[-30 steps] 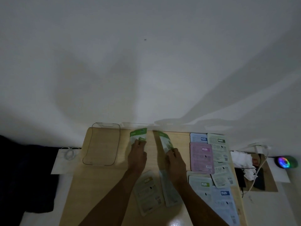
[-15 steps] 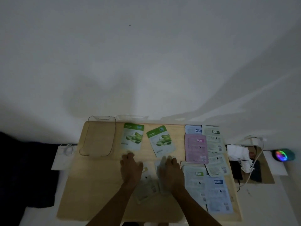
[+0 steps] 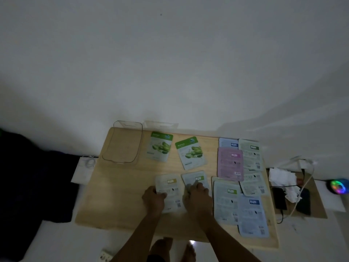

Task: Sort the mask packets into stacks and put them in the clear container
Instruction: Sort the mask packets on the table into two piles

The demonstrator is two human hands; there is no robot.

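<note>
Two green aloe mask packets lie face up on the wooden table: one (image 3: 160, 146) by the clear container (image 3: 122, 142), the other (image 3: 191, 153) tilted to its right. Closer to me, two pale packets lie face down. My left hand (image 3: 154, 199) grips the left one, which has a yellow label (image 3: 170, 186), at its left edge. My right hand (image 3: 197, 195) presses its fingers on the right one, which has a green label (image 3: 196, 179). More packets lie face down at the right: a pink one (image 3: 229, 164), blue ones and pale green ones.
The clear container stands empty at the table's back left corner, near the white wall. Right of the table sit crumpled tissue (image 3: 283, 178), a white cable, dark devices and a glowing coloured light (image 3: 339, 187). A dark cloth lies at the left.
Both hands set the two green packets down face up at the back, then drew back toward me onto the two face-down packets. The camera view shifted slightly.
</note>
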